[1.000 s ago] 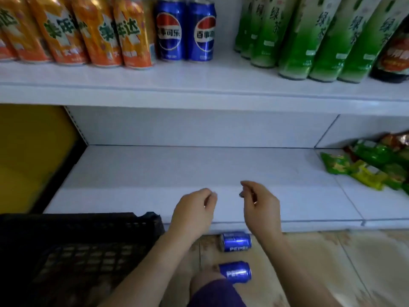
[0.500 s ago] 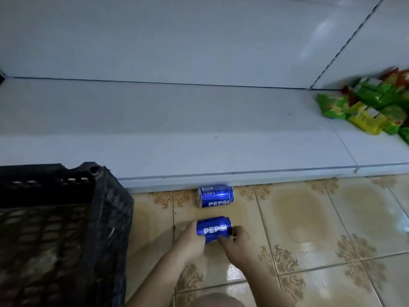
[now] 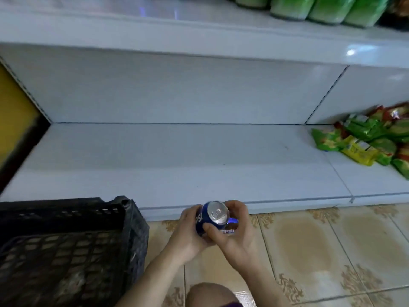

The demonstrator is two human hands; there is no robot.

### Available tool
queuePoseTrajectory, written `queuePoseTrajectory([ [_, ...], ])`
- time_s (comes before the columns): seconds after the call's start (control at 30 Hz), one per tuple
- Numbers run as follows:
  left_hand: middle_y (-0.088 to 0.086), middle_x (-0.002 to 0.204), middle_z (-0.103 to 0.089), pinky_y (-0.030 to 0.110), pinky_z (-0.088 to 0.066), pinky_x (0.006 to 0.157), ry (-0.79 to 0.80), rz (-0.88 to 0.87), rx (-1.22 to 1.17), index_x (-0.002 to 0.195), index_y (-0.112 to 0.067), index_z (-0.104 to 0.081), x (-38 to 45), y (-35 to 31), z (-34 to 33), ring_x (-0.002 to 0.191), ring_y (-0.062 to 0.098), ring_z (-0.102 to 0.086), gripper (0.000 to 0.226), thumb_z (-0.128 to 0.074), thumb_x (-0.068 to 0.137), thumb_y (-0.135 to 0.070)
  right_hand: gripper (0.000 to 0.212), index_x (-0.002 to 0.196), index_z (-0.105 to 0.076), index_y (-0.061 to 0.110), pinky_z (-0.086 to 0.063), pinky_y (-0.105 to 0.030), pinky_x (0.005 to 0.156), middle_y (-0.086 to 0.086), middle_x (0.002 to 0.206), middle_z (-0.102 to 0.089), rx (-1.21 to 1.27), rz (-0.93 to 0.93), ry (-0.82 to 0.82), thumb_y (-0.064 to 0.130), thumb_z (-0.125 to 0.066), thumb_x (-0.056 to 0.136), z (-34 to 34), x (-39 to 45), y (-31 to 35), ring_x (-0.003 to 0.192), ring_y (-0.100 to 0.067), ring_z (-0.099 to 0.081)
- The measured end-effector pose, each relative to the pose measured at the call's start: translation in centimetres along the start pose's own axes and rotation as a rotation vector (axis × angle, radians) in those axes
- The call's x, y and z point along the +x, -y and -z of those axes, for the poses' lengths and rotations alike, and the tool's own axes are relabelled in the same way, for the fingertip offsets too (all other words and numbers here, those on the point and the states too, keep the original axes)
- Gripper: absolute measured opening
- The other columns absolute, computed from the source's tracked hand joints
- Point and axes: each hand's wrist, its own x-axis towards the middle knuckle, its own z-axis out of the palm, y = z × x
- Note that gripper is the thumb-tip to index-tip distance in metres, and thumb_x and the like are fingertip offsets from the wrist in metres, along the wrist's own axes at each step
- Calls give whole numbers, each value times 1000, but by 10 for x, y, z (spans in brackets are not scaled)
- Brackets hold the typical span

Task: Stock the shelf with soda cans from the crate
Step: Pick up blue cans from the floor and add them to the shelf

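- Gripping one blue can (image 3: 213, 216) between them, both hands sit at lower centre of the frame, just in front of the shelf edge.
- Left hand (image 3: 188, 234): fingers curled round the can's left side.
- Right hand (image 3: 238, 231): fingers wrapped over the top right, thumb on the near side.
- Can: tilted, silver top facing the camera, held above the floor.
- Second can (image 3: 230, 227): partly visible behind the right hand; whether the hand touches it cannot be told.
- Crate (image 3: 124, 220): black, lower left, standing on the tiled floor (image 3: 309, 240) just beside the hands.
- Shelf (image 3: 177, 156): white, centre of frame, bare in the middle.
- Snack packs (image 3: 363, 140): right end of the shelf.
- Green bottles (image 3: 327, 7): upper right, on the higher shelf.
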Motion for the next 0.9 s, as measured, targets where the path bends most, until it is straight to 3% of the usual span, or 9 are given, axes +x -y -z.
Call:
queuePoseTrajectory([
  [0.07,-17,107,-72,36,-58,87,-29,-61,-49,114,-37,-60,-13,-37,30,99,1,-69,54,-85,67,-29,60,114,-48,50,-52,-18,78,30,111,-61,17,86,37,34,-82,67,8,1,41,97,-3,-64],
  [0.17,-31,103,-69,20,-55,84,-96,-125,-116,116,-46,-54,-35,-85,70,94,-7,-68,52,-81,76,-26,60,118,-45,57,-52,-18,79,33,110,-62,-1,209,117,26,-79,80,17,4,102,99,-1,-63],
  [0.33,-27,108,-70,15,-51,74,-131,-364,-163,133,-41,-46,-74,-166,136,89,-3,-69,55,-72,91,-17,62,118,-51,53,-46,-9,78,32,106,-66,0,458,71,22,-83,75,26,2,213,101,4,-61],
  [0.4,-25,111,-68,18,-50,74,-164,-439,-75,134,-48,-42,-86,-195,164,90,2,-69,45,-63,97,-34,61,119,-53,51,-46,-6,73,33,105,-65,40,537,40,21,-83,74,30,3,250,98,5,-61],
  [0.5,-20,110,-64,30,-52,79,-291,-508,276,132,-57,-40,-93,-223,205,88,7,-63,41,-40,93,-69,61,123,-52,48,-45,-4,72,31,105,-65,84,607,-3,27,-81,74,30,7,296,99,7,-60],
  [0.63,-18,120,-61,31,-47,95,-501,-634,359,133,-41,-53,-90,-243,253,113,2,-54,48,-27,98,-62,61,123,-49,48,-45,-3,69,31,103,-64,110,670,-66,37,-81,73,23,18,347,97,12,-58],
  [0.73,-6,146,-53,36,-38,111,-647,-513,535,145,-27,-49,-71,-253,283,135,14,-44,48,-39,103,-47,64,132,-49,40,-45,-2,69,24,108,-66,60,703,-123,43,-79,75,10,37,376,96,13,-57],
  [0.83,-4,155,-44,39,-41,108,-600,-312,587,151,-28,-37,-54,-260,300,138,22,-44,56,-47,100,-48,65,135,-46,39,-44,-7,69,25,102,-64,26,686,-153,46,-77,77,-7,63,394,90,8,-59],
  [0.9,-1,152,-46,43,-44,104,-593,-250,671,150,-30,-36,-39,-257,309,135,25,-45,61,-57,95,-49,71,139,-43,36,-52,-21,77,20,105,-63,-20,678,-148,46,-77,78,-20,79,398,95,-2,-61],
])
